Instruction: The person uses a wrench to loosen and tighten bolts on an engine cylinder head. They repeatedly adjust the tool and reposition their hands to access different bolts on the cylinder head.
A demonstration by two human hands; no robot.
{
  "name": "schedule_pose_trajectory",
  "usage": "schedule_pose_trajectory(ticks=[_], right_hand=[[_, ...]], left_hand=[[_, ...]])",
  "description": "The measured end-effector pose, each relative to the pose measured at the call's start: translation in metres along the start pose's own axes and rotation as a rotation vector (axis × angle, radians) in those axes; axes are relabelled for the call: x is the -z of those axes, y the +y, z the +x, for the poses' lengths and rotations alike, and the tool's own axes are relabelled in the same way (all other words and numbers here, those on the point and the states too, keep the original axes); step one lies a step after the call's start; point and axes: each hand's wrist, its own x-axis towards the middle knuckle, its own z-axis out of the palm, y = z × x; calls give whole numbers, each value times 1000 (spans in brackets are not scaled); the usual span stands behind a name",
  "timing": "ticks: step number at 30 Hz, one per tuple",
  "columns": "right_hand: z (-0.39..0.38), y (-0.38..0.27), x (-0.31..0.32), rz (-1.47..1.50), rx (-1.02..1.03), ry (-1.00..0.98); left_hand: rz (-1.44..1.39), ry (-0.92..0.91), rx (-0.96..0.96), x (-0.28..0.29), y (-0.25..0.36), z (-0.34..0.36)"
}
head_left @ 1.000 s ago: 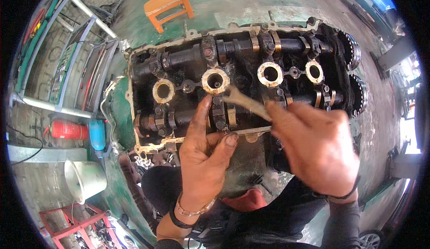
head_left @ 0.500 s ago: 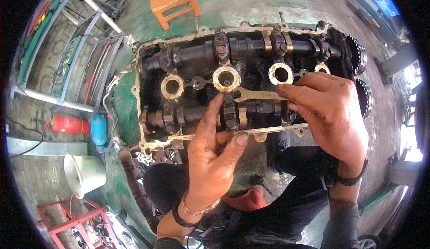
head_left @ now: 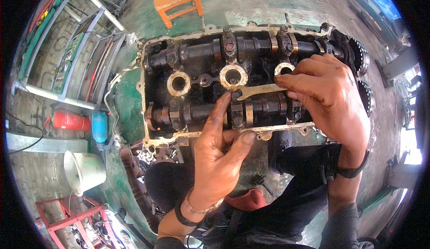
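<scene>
A dark, oily cylinder head point(head_left: 206, 110) with a pale, crusty rim lies in front of me, two camshafts running across it. My right hand point(head_left: 329, 97) pinches the far end of an open-ended wrench point(head_left: 262, 90) between thumb and fingers. The wrench's jaw sits at a bolt point(head_left: 236, 96) on a cap of the nearer camshaft, just below the middle round spark plug tube point(head_left: 233, 76). My left hand point(head_left: 219, 159) is open, its index finger stretched to that bolt beside the jaw. Its thumb stands apart near the front rim; the other fingers are curled and partly hidden.
Toothed cam gears point(head_left: 365, 97) sit at the head's right end. An orange stool point(head_left: 177, 0) stands beyond it. To the left are a metal tool rack point(head_left: 71, 52), a red fire extinguisher point(head_left: 69, 120), a blue bottle point(head_left: 99, 128), a whitish bucket point(head_left: 85, 173) and a red metal frame point(head_left: 67, 224).
The wrench's held end has swung away from me with my right hand, while its jaw stays at the bolt. My left index finger keeps its place there. The whole view has shifted slightly.
</scene>
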Motion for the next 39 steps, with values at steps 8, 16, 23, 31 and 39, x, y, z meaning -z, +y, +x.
schedule_pose_trajectory(ticks=[8,16,23,31,39], right_hand=[[6,8,-11,-14,1,-46],[3,2,-12,19,-56,-24],[-3,-10,-13,19,-120,-5],[-13,-35,-7,-60,-172,7],[-20,-54,-5,-118,-147,-72]], left_hand=[[60,48,15,-4,-1,0],[-17,2,-3,-4,-1,1],[48,-38,-5,2,1,1],[46,-8,-1,0,2,1],[18,17,30,-2,4,1]])
